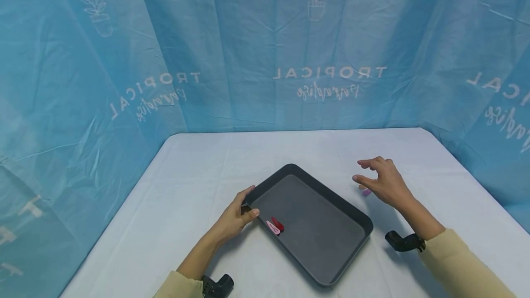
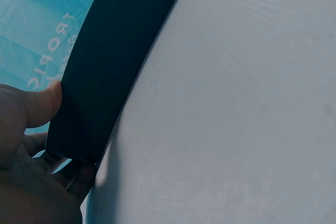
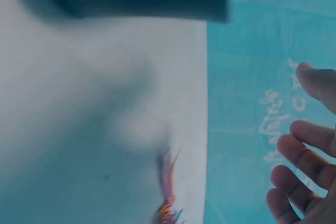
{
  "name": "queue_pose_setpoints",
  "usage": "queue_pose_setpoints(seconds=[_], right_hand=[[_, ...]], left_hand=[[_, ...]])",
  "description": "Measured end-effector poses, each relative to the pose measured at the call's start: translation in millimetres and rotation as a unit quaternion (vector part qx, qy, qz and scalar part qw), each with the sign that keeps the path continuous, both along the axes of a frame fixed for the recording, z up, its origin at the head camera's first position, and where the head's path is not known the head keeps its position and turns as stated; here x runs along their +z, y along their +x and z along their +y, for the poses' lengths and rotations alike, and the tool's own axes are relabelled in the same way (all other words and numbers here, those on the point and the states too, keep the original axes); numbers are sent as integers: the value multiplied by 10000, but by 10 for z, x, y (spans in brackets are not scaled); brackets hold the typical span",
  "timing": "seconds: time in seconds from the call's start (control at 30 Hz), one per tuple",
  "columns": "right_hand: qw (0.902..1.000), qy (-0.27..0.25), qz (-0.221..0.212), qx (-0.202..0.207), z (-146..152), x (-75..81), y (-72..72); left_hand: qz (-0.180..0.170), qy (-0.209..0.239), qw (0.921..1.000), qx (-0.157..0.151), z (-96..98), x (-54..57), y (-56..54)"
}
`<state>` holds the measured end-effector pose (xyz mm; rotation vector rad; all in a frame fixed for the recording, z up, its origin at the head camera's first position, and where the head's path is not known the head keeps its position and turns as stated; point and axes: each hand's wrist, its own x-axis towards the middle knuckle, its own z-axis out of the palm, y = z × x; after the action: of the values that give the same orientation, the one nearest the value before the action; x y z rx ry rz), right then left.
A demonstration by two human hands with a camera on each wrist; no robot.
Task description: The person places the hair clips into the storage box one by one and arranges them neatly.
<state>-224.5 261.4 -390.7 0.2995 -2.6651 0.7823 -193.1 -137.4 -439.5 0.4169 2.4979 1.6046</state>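
Note:
A dark grey rectangular tray [image 1: 306, 224] lies turned at an angle on the white table. At its left corner my left hand [image 1: 233, 220] grips the wall, thumb over the rim and fingers round the outside. Inside the tray, near that hand, a pink hair clip [image 1: 273, 227] lies beside a red hair clip [image 1: 278, 223]. My right hand [image 1: 387, 183] hovers right of the tray, thumb and fingers spread apart with nothing between them. Just beneath it is a small purple and orange thing [image 1: 366, 192], partly hidden by the hand; its kind is unclear.
A white cloth covers the table [image 1: 198, 164]. Blue curtains [image 1: 248, 49] with printed lettering hang behind it and along both sides. A black wrist camera [image 1: 405, 241] sits on the right wrist, and another black camera [image 1: 218, 286] on the left.

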Motion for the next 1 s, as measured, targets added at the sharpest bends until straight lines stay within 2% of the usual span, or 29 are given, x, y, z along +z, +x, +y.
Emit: queue_pose_setpoints(seconds=[0.17,0.4,0.73,1.0], right_hand=[[9995,104,-54,-305,76,-102,24],[9969,269,-371,-641,159,-204,51],[9933,429,-601,-888,253,-316,48],[9906,490,-880,-926,292,-383,43]], left_hand=[[32,-1,10000,-4,-1,-8,-3],[6,33,10000,-44,-4,11,3],[-4,16,10000,-58,-7,11,2],[34,-70,10000,-18,-5,17,5]])
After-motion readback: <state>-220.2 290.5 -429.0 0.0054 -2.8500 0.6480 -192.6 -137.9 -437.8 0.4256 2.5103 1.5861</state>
